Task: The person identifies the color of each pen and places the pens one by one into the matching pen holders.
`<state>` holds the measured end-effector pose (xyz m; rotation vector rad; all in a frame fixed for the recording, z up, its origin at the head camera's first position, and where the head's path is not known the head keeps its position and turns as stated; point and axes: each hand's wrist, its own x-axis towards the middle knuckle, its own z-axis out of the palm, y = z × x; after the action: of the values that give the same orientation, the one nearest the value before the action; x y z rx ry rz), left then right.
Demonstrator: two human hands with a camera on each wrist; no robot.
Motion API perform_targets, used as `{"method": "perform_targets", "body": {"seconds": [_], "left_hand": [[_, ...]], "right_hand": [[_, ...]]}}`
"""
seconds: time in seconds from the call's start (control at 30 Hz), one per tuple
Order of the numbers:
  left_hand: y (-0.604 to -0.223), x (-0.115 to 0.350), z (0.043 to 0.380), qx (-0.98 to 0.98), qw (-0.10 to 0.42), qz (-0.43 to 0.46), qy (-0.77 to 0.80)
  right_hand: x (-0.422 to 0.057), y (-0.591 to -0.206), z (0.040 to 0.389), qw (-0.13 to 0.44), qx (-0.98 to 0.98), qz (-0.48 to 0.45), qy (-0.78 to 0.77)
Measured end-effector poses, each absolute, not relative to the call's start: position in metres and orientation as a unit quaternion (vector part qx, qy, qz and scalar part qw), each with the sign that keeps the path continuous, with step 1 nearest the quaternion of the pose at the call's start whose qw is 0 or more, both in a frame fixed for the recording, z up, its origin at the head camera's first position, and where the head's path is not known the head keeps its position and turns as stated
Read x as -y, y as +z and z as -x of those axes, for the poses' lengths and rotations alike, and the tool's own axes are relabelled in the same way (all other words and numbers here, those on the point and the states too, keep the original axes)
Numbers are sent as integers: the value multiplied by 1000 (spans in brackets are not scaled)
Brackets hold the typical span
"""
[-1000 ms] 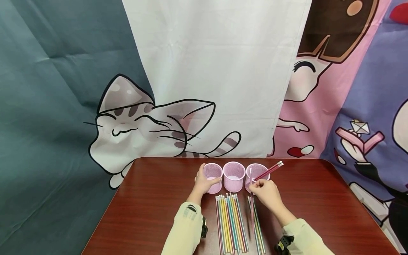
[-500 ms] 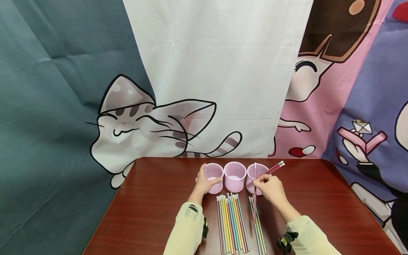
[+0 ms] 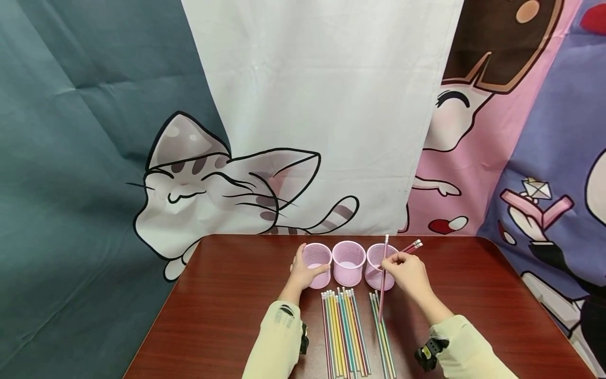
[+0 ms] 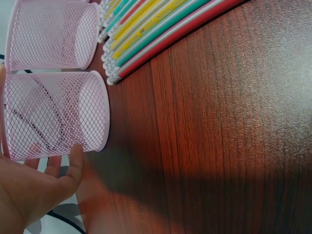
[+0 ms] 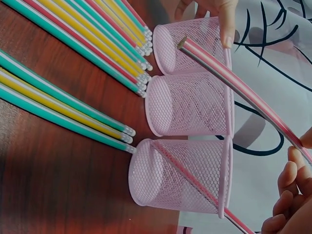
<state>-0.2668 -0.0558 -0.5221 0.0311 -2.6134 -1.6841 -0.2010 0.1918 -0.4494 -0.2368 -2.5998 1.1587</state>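
1. Looks like bringing a red pencil (image 3: pixel 381 302) to the right cup (image 3: pixel 372 263); not yet inside, held steeply with the white end up, lower end outside, toward the near side.
2. Pinched between thumb and fingertips of the right hand (image 3: pixel 408 271), almost closed, high on the shaft.
3. With the left hand (image 3: pixel 301 273), curved widely round the left cup (image 3: pixel 316 256), thumb near; probably steadying.
4. Next, as judged: calls for lifting the lower end over the near rim, then letting go; mind the red pair (image 3: pixel 413 246) leaning right in that cup.
5. Tight leftward, beside the middle cup (image 3: pixel 349 275); little table (image 3: pixel 227 305) beyond, before the far edge.
6. Avoid brushing the smaller bundle (image 3: pixel 384 342) on the near side; more room rightward.
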Motion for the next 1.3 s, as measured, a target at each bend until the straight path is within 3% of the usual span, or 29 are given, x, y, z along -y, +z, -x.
{"method": "perform_targets", "body": {"seconds": [0.57,1.3], "left_hand": [[-523,57,265,840,20,-6,-543],[-523,58,266,837,16,-7,-547]], "right_hand": [[-208,-433,212,180,896,95,394],[-224,-416,225,292,811,165,478]]}}
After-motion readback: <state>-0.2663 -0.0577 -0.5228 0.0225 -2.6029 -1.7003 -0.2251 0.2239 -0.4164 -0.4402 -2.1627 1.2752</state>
